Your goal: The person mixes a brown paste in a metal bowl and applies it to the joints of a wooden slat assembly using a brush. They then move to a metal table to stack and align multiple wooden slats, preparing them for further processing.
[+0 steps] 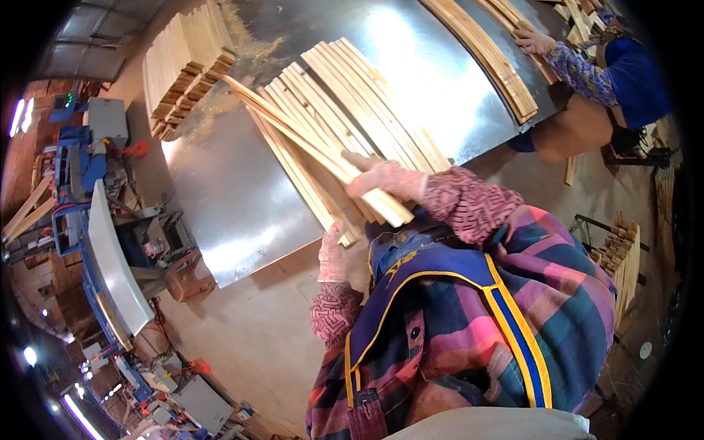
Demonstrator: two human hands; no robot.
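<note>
Both of my hands wear pale pink gloves with patterned sleeves above them. My right hand (385,178) is closed around the near part of a wooden strip (308,144) that lies slantwise over the others. At the near end of another wooden strip (292,176), on the left side of the group, my left hand (333,253) has its fingers closed around the tip. Beside and under the slanted piece, several more wooden strips (367,103) lie side by side on the shiny metal table (253,220).
A stack of wooden strips (187,62) stands at the table's far left, with sawdust (257,48) beside it. Long boards (488,62) lie to the right, where a co-worker's gloved hand (535,42) rests. Blue machinery (81,169) stands left; a wood pile (621,253) is right of me.
</note>
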